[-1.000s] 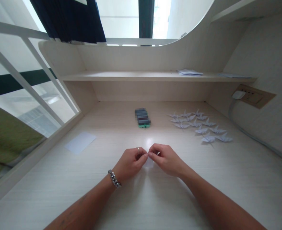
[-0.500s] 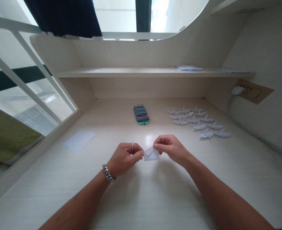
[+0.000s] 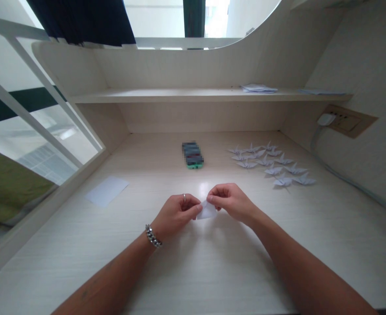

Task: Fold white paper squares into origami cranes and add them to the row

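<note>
Folded paper (image 3: pixel 207 211) is held near centre: one flat sheet (image 3: pixel 107 191) lies left, the left hand (image 3: pixel 180 212) pinches the paper's left edge, one far object (image 3: pixel 193 154) blurs past reading, the right hand (image 3: pixel 229 200) pinches the paper's top, about thirteen paper cranes (image 3: pixel 265 162) stand far right

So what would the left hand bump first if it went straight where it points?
The small paper, which the left hand pinches; then probably the right hand just beyond, though depth is hard to judge.

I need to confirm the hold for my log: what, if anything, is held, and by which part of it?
A small, folded white paper piece: the left hand pinches its left side, the right hand its upper right.
</note>
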Demonstrator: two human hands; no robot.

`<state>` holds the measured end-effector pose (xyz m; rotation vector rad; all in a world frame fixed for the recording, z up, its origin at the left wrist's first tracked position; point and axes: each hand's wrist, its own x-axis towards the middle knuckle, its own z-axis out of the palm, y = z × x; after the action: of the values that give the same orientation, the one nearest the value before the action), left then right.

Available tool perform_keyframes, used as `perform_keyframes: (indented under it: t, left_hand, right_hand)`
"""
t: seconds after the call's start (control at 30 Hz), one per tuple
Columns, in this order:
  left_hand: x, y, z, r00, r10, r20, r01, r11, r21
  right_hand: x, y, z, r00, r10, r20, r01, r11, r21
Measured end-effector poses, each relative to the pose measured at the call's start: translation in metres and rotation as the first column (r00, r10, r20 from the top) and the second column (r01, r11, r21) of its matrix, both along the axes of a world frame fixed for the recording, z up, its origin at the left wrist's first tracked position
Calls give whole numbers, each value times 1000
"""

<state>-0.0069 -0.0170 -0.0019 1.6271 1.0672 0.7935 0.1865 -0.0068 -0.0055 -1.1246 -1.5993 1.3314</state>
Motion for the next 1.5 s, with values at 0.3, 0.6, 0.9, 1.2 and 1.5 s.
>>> perform_keyframes:
  t: [0.3,0.6,0.9,1.2,1.5]
  left_hand:
    - [2,0,0,959,234,163,-231,972,-37]
    - [3,-1,1,957,186,224,-174,982,-73]
    - [2,-1,4,948,240,209,-220,968,-118]
    - [4,-2,6,949,239,205,-213,967,-141]
    - [5,-2,5,938,249,241,-206,960,-190]
  right_hand:
    - [-22,-6,-7,992,-92,-88,96,994,43]
    - [-20,-8,-4,991,-32,-126,24,998,-62]
    - [-24,-8,-5,981,-91,-171,78,994,-82]
    - [-26,-10,-6,968,-88,-234,80,996,-42]
    - [-29,-12,-8,956,-187,-227,189,982,-10]
